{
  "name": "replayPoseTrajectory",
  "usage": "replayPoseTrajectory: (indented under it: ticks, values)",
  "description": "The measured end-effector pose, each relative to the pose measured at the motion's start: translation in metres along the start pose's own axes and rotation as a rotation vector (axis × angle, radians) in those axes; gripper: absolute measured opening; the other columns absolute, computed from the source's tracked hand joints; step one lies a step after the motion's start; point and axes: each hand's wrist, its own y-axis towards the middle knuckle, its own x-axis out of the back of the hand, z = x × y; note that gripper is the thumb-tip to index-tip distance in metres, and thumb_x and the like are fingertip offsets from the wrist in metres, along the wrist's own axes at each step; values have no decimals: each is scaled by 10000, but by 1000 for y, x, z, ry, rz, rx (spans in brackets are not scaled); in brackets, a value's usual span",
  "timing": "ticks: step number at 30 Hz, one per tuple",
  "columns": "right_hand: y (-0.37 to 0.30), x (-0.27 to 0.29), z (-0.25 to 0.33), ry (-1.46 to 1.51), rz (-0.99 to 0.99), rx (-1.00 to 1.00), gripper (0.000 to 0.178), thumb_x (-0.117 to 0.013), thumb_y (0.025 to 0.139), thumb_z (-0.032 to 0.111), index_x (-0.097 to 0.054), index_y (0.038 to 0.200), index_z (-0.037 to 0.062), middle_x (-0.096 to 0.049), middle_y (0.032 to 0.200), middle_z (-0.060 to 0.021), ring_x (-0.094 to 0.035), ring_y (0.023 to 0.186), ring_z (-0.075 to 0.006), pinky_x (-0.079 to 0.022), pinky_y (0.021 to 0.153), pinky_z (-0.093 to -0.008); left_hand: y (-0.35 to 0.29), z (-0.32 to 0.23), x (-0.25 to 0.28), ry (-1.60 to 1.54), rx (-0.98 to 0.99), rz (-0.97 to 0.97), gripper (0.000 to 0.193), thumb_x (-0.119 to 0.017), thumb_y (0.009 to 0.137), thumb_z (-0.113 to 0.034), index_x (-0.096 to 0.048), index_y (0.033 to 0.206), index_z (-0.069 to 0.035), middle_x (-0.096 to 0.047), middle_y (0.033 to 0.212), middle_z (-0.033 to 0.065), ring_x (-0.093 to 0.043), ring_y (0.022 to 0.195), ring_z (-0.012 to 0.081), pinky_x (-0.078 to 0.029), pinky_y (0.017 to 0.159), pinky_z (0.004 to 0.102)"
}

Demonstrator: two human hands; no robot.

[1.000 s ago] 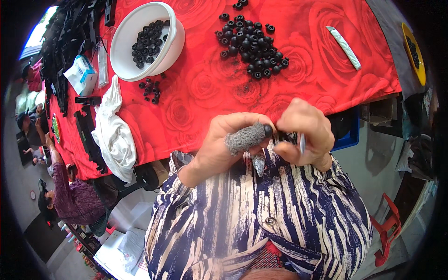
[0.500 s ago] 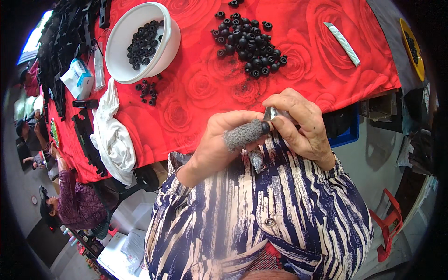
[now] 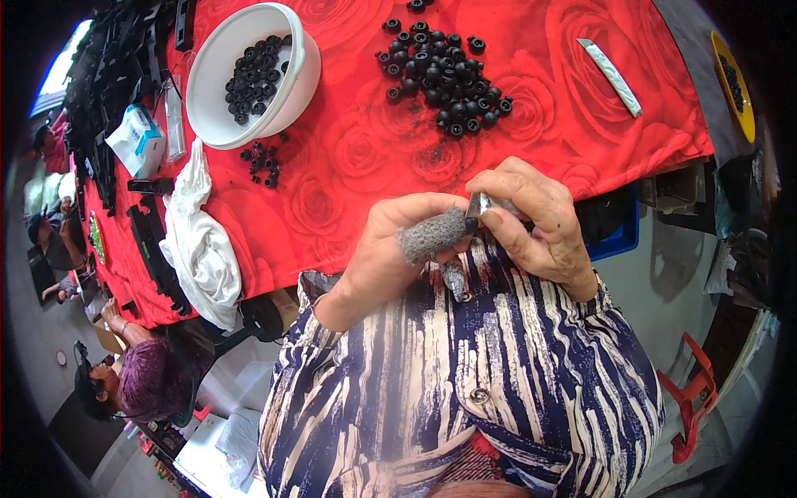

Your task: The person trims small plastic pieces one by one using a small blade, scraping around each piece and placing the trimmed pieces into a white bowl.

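Note:
Just past the table's near edge, my left hand [image 3: 383, 245] pinches a small black rounded plastic part [image 3: 471, 225], mostly hidden by fingers and blade. A grey knitted sleeve [image 3: 433, 236] covers one finger of that hand. Below it sticks out a silvery wrapped tip [image 3: 454, 280]; whether that is a covered finger I cannot tell. My right hand [image 3: 535, 217] is closed on a short blade [image 3: 477, 204] with a silvery wrapped grip, its metal against the black part. Beyond the hands, a pile of similar black parts [image 3: 444, 79] lies on the red rose-patterned tablecloth [image 3: 349, 162].
A white bowl [image 3: 305, 79] holds more black pieces, with tiny black bits [image 3: 264, 162] beside it. Left lie a white cloth [image 3: 203, 257] and long black strips [image 3: 100, 124]. A white stick-shaped packet [image 3: 610, 79] lies right. A co-worker [image 3: 158, 373] sits at the left.
The blade has turned and shifted slightly over the black part, which shows less now. My hands stay nearly in place. The co-worker at the left has shifted posture.

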Motion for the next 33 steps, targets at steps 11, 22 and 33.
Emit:
replayPoseTrajectory:
  ticks: [11,22,33]
  values:
    - [-2,1,-5,44,41,-37,206,-590,812,92,-598,970,-40,-552,758,-110,-523,648,-186,-407,577,-280,1,0,-1,-53,-8,18,222,-584,871,-102,-607,1060,11,-597,861,39,-500,697,73,-372,597,194]
    - [0,4,-13,19,33,54,248,-665,737,18,-618,974,-34,-561,750,-121,-570,630,-221,-452,535,-300,4,3,2,-109,49,6,207,-583,868,-97,-612,1042,13,-590,832,21,-505,695,68,-376,604,188]
    - [-6,17,-9,33,-119,-106,318,-671,714,13,-605,1024,-17,-586,822,-125,-574,678,-192,-457,586,-263,11,3,14,-130,83,-14,228,-513,918,-205,-595,990,-5,-570,781,4,-476,654,55,-361,575,180]
